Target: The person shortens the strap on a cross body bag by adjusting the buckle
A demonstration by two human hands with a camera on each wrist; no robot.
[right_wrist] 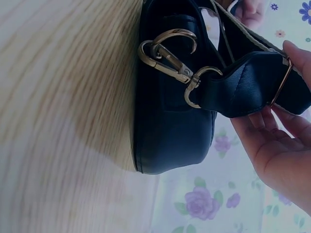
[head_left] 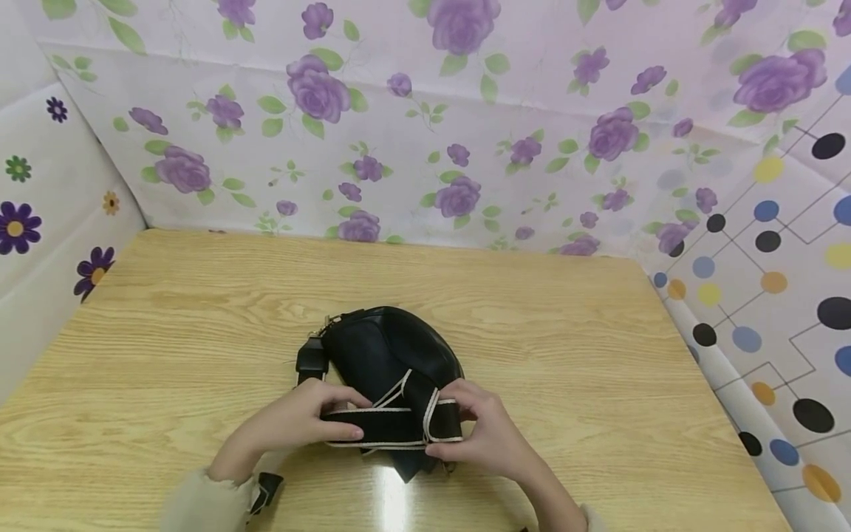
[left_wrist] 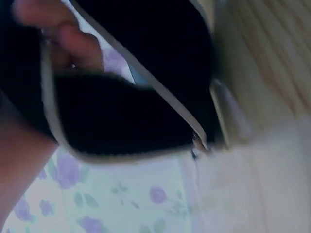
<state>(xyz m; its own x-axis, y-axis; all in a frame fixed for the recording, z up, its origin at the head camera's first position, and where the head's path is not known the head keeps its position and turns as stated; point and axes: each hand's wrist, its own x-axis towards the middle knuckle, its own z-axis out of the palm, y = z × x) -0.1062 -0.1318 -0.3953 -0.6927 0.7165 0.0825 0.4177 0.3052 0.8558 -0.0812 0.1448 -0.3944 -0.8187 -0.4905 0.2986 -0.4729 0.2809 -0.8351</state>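
A black handbag (head_left: 362, 351) lies on the table, its smooth rounded body turned away from me. In front of it both hands hold its wide black strap (head_left: 385, 427), which has pale stitched edges and is folded into loops. My left hand (head_left: 292, 421) pinches the strap's left end between thumb and fingers. At the right end, my right hand (head_left: 488, 432) grips the folded strap. Up close in the right wrist view, a gold clasp (right_wrist: 170, 63) joins the strap's leather tab (right_wrist: 238, 85) to the bag's side. Dark strap loops (left_wrist: 107, 116) fill much of the left wrist view, which is blurred.
The wood-grain table (head_left: 565, 332) spreads around the bag. A floral cloth (head_left: 399, 148) hangs behind it, with a dotted cloth (head_left: 764, 295) on the right. A dark strap piece (head_left: 267, 491) shows beside the left sleeve (head_left: 209, 502).
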